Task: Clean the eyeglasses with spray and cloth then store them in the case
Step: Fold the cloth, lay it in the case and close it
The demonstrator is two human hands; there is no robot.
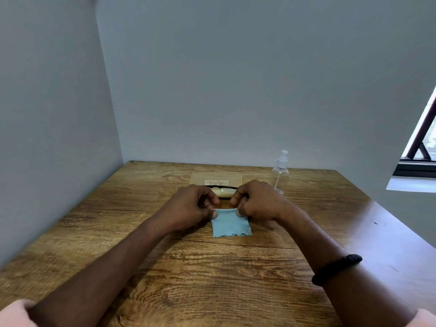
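Cloth [230, 224]: blue; spread on table [165, 267] centre; far edge run left to right, zigzag edge turned toward the person
Left hand [195, 206]: far-left corner of cloth pinched
Right hand [257, 200]: far-right corner pinched
Spray bottle [280, 173]: stood upright, nozzle up, just beyond right hand
Pouch [215, 178]: tan; laid flat behind hands

A brown wood-grain table [212, 267] fills the lower view, its far and left edges set against plain grey-blue walls [236, 79] that meet at its far left corner, while a dark-framed window [422, 147] with a white sill [410, 184] shows beyond its right edge.
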